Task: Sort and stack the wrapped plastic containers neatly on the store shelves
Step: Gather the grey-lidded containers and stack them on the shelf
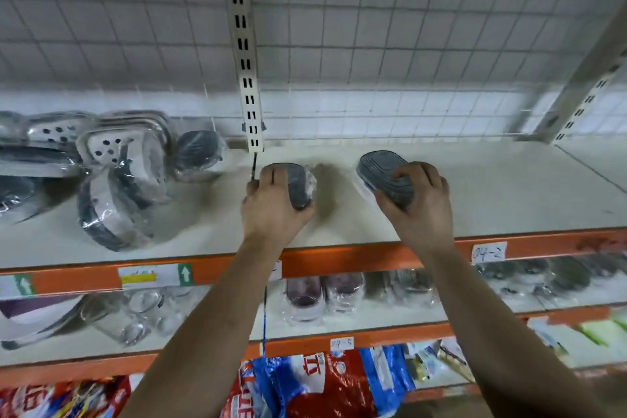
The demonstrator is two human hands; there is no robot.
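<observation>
On the top shelf [509, 187], my left hand [271, 204] curls round the left container [300, 183], wrapped and turned on its edge. My right hand [420, 204] clasps the right container [383, 173], tilted, its grey lid showing. Both sit mid-shelf, apart from the jumbled pile [125, 173] of wrapped containers further left. This looks like the placing step. Next, I judge, each needs laying flat and stacking squarely.

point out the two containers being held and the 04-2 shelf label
left container [299, 185]: head view, exposed grey lid edge
right container [380, 168]: head view, ribbed grey lid top
04-2 shelf label [488, 252]: head view, middle of the paper
</observation>
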